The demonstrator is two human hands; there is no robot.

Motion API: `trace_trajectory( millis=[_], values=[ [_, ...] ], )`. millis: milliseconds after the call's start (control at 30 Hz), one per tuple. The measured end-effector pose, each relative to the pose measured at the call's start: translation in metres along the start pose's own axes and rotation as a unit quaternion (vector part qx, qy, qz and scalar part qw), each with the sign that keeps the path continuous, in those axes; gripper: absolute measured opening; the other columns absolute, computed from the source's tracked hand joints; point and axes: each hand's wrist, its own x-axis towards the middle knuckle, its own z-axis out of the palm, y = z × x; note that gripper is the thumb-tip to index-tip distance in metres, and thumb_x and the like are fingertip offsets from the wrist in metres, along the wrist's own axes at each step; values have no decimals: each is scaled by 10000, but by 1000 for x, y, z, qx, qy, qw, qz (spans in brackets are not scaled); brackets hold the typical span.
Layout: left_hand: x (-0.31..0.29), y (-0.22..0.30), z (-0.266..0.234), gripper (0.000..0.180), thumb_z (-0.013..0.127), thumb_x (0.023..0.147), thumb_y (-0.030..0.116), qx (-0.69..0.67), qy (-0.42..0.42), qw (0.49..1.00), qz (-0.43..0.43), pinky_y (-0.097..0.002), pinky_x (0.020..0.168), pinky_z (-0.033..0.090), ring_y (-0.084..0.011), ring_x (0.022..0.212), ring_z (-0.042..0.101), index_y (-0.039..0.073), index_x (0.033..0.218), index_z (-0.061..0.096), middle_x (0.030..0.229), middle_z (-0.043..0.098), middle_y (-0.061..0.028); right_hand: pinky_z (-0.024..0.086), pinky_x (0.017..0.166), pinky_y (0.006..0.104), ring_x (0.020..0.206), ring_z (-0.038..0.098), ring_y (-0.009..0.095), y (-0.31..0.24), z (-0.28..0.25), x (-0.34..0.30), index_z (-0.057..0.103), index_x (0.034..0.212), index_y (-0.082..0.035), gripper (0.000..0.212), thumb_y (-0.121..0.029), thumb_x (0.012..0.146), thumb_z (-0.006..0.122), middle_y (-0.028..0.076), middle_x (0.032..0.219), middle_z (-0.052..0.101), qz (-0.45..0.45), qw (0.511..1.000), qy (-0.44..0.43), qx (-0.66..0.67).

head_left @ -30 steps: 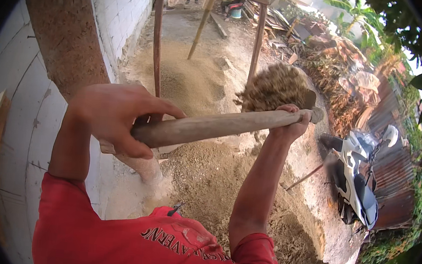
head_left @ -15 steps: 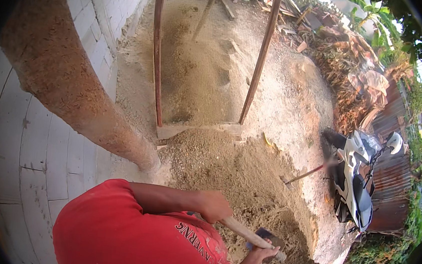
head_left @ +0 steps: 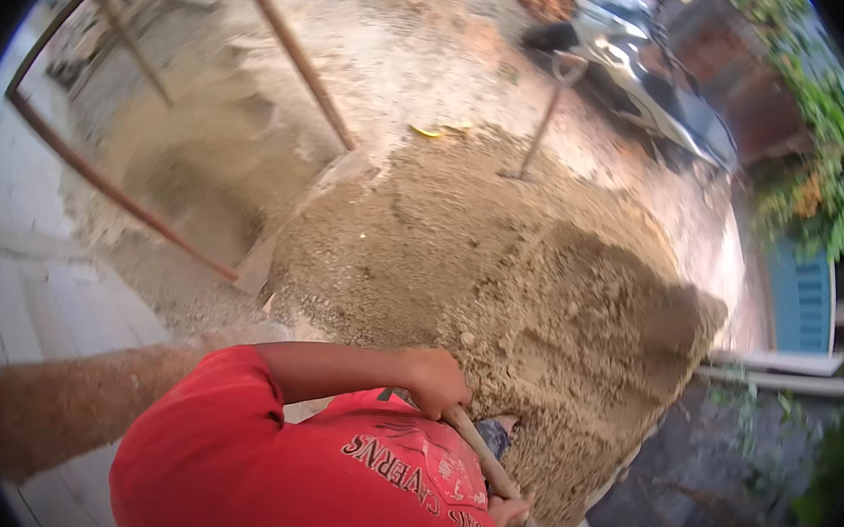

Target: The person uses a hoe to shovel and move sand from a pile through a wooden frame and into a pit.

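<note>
My left hand is closed round the upper part of a wooden tool handle. Farther down, my right hand grips the same handle near its lower visible end. The handle slants down to the right across the front of my red shirt; the tool's head is out of sight, so its kind cannot be told. Just beyond my hands lies a big heap of damp brown sand, dug away and darker on its right side.
A shovel stands in the heap's far edge. At the upper left leans a wooden-framed mesh screen, with sand behind it. A motorcycle is parked at the far right. Beside my left arm runs a rough post near a block wall.
My view has swung to the right, so the screen, shovel and motorcycle appear farther left and turned. Both hands still hold the handle, which now sits closer to my body.
</note>
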Motion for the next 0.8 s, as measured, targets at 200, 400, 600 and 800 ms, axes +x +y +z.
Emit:
trace_trajectory(
  millis=[200, 400, 600, 800],
  values=[
    [66, -25, 8, 518, 697, 841, 470, -75, -59, 995, 19, -475, 779, 519, -379, 921, 673, 77, 1161, 587, 957, 700, -185, 507, 582, 322, 591, 529, 177, -74, 120, 24, 485, 831, -85, 263, -259, 907, 668, 32, 688, 496, -101, 976, 19, 190],
    [208, 29, 9, 487, 755, 826, 377, -293, -170, 941, 12, -373, 712, 529, -218, 819, 666, 68, 1162, 586, 949, 696, -99, 517, 573, 301, 628, 554, 156, -245, 167, 47, 528, 939, -60, 154, -179, 938, 626, 35, 742, 524, -212, 957, -80, 180],
    [457, 138, -52, 529, 773, 815, 390, -296, -11, 953, 60, -342, 675, 522, -167, 768, 627, 37, 1152, 568, 872, 642, -64, 582, 577, 317, 686, 614, 154, -464, 249, 102, 413, 1251, -26, 370, -224, 993, 589, 90, 950, 569, -448, 868, -204, 67],
    [643, 160, -149, 383, 785, 825, 202, -429, 70, 899, 49, -311, 464, 494, -130, 510, 571, 31, 1044, 522, 688, 571, -38, 579, 505, 350, 590, 612, 184, -505, 360, 240, 442, 1218, -1, 394, -325, 1019, 545, 115, 910, 597, -405, 903, -109, -95]
  ],
)
